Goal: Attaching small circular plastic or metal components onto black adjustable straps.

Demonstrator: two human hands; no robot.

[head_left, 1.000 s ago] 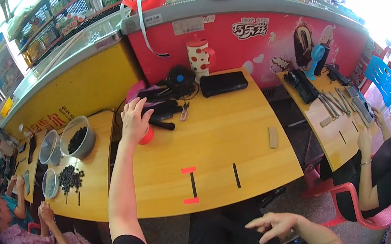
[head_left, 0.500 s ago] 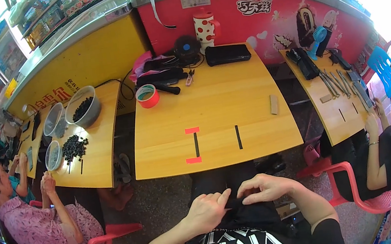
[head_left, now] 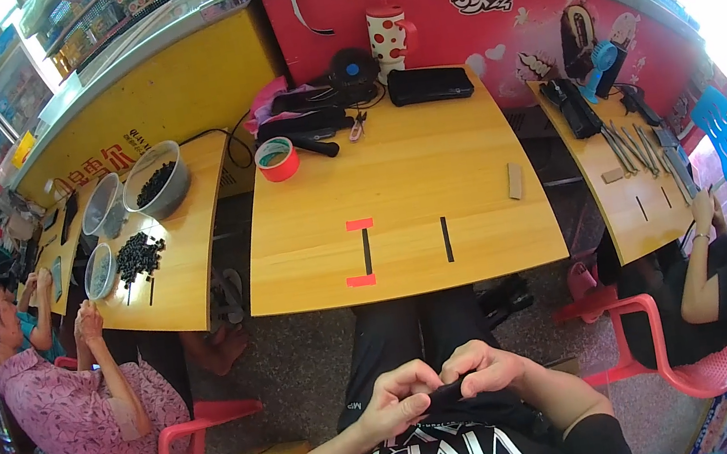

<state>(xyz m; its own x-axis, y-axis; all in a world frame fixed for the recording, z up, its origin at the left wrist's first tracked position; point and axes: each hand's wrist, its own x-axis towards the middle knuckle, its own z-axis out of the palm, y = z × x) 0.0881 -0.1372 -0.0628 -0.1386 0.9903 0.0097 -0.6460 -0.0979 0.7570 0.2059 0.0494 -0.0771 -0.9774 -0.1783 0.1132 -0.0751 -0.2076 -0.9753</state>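
Observation:
In front of my waist, a small stretch of black cloth (head_left: 445, 393) shows between my hands; it looks like the hem of the black T-shirt (head_left: 504, 430), though the two blend together. My left hand (head_left: 397, 397) is closed, thumb and curled fingers gripping its left end. From the other side, my right hand (head_left: 486, 368) pinches it, thumb against bent fingers. Both hands stay below the near edge of the yellow wooden table (head_left: 394, 176). On that table lie two black strips (head_left: 367, 251), one with red tape (head_left: 362, 280) at its ends.
A red tape roll (head_left: 277, 159), a black pouch (head_left: 430, 84), a dotted tumbler (head_left: 388, 36) and a tan block (head_left: 515, 181) rest on the table. Co-workers sit either side; bowls (head_left: 156, 182) and black pieces (head_left: 140, 256) lie left, metal rods (head_left: 629, 148) right.
My hands have come down and closed together on the black cloth; the left thumb no longer points up. The view has tilted slightly, so the table appears higher.

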